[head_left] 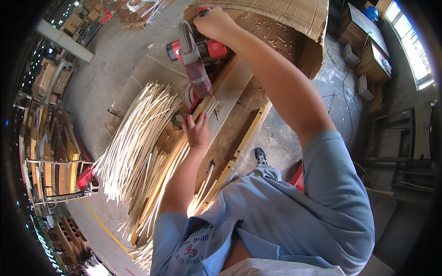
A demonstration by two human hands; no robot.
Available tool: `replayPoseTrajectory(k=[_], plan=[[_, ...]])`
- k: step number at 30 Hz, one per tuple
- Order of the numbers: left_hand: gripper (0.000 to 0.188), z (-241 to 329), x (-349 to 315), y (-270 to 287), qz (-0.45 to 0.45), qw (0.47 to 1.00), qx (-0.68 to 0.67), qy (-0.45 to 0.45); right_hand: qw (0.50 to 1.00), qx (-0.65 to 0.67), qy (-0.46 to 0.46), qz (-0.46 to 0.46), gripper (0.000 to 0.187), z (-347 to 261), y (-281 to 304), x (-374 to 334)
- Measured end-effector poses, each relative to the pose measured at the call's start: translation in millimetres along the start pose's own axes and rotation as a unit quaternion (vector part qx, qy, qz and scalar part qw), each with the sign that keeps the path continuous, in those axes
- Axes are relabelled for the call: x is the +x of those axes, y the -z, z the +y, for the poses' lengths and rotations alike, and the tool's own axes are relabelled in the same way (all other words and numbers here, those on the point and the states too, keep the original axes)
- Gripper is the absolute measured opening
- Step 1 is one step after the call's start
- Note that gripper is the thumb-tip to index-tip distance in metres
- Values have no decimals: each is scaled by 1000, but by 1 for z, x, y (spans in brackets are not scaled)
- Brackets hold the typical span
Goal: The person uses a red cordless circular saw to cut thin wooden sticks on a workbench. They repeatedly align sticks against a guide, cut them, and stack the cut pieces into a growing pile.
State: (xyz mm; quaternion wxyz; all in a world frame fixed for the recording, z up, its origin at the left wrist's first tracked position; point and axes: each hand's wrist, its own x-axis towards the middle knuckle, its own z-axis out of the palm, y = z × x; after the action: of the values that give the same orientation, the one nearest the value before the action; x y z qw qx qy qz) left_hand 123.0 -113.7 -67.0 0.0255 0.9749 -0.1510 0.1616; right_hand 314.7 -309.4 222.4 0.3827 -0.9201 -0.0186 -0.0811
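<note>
At the top of the saw [198, 73], the right hand [214, 23] is closed around the red and black handle [203, 10], its bare forearm reaching across from the right. Lower down and nearer the body, the left hand [197, 132] lies over a small bunch of thin sticks [211, 106], fingers bent and close together; whether it grips them or only presses on them, I cannot tell. The sticks run lengthwise under that hand, their far ends pointing toward the saw, which stands just beyond the fingertips with its rounded guard tilted over the bench [230, 124]. Left of the left forearm, a large heap of pale sticks [138, 133] spreads in a loose fan, most of them lying roughly the same way. On the right side of the bench, a yellowish wooden strip [251, 131] runs along the edge, and a dark shoe [260, 155] shows on the floor below. Past the saw, an open cardboard box [304, 41] holds scattered wood scraps [271, 37]. Farther out, a rack [55, 161] with upright wooden pieces stands at the left, while a wooden cabinet [366, 30] sits near a bright window [412, 43] at the upper right.
</note>
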Motion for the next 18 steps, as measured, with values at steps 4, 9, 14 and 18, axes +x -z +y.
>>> replayPoseTrajectory(k=[4,9,14,18], plan=[[37,-5,-4,-1,-3,1000,-6,3,997,54,-61,12,62,-1,-5,-50],[37,-3,-1,-3,5,1000,3,-4,998,44,-43,16,57,9,-7,-88],[39,-4,-2,-2,14,1000,-4,-14,998,57,-35,18,53,19,-13,-112],[39,-4,-1,-1,20,1000,9,-17,997,62,-21,33,51,25,-21,-124]])
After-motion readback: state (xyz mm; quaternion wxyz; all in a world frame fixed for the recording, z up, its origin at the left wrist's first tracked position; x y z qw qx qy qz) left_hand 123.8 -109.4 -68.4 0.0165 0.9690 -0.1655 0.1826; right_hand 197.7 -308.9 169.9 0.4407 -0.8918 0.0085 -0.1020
